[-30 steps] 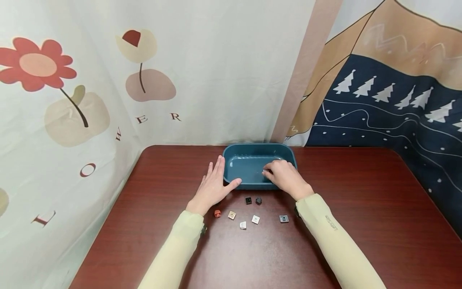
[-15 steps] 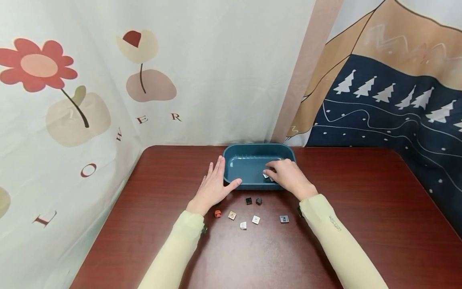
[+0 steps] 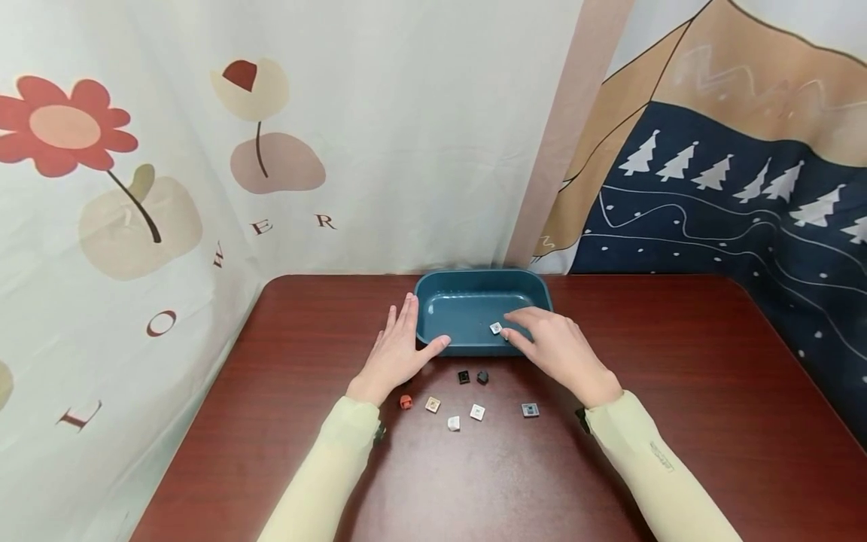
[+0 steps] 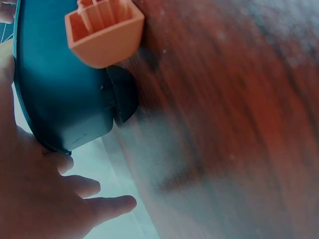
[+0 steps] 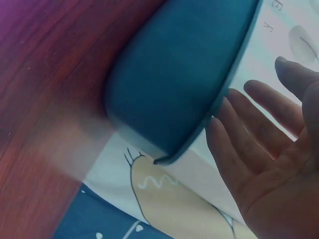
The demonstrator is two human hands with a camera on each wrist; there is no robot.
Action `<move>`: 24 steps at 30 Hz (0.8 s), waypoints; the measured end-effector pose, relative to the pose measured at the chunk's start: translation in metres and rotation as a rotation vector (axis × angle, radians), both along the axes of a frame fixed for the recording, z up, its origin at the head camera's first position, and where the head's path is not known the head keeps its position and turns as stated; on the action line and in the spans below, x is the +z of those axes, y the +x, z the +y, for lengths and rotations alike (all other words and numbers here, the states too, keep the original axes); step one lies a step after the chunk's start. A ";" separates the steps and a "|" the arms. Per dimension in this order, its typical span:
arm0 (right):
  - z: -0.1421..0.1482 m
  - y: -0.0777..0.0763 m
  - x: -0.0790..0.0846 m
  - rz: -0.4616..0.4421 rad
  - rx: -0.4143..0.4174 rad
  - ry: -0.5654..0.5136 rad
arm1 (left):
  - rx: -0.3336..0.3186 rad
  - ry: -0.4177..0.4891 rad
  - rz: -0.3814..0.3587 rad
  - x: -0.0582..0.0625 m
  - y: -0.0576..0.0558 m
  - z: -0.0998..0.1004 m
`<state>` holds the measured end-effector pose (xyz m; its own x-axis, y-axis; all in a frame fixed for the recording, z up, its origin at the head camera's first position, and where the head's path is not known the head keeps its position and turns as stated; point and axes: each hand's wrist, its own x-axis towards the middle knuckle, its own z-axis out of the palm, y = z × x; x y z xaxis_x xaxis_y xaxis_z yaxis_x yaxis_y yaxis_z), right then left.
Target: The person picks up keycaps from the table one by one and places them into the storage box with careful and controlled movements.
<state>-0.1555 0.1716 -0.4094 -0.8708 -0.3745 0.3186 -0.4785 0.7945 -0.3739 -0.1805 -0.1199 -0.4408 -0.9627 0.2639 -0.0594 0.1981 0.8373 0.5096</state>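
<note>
A dark teal tub stands at the back of the table. My left hand lies with spread, straight fingers along its left side, the thumb over the front rim. Over the right front rim is my right hand, fingers parted and holding nothing. On the tub floor, just left of the right thumb, lies a white keycap. Before the tub lie a black keycap, a dark grey keycap, an orange keycap, a beige keycap, a white square keycap, a tilted white keycap and a grey-blue keycap.
The reddish-brown table extends to both sides of the tub. A white printed curtain hangs right behind its back edge, and a navy and tan cloth hangs at the right.
My right hand has opened its pinching fingers and drawn back to the right and toward me, leaving a white keycap showing in the tub. The left hand keeps its place.
</note>
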 end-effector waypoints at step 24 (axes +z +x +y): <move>0.020 0.043 -0.002 -0.022 0.029 0.069 | -0.006 0.010 0.012 0.000 0.000 0.000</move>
